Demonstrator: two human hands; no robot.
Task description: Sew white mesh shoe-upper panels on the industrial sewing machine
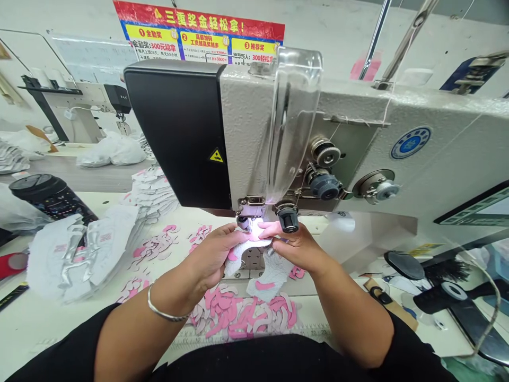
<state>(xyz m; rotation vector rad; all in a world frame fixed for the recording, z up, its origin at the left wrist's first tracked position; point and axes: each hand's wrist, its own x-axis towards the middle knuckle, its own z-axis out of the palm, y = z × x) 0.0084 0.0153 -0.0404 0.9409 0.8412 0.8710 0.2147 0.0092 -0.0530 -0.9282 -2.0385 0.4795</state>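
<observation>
Fingers point(226, 237) of both hands on white mesh fabric point(248, 253)

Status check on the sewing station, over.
Left hand, right hand holding white mesh piece with pink patch at presser foot. Loose pink cutouts below hands.

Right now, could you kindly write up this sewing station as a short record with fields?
Left hand: gripping the white mesh fabric piece
Right hand: gripping the same piece
Work point: under the presser foot of the sewing machine
Nearby: pink fabric cutouts in front, stacked white fabric pieces at left
Left wrist: metal bangle
</observation>
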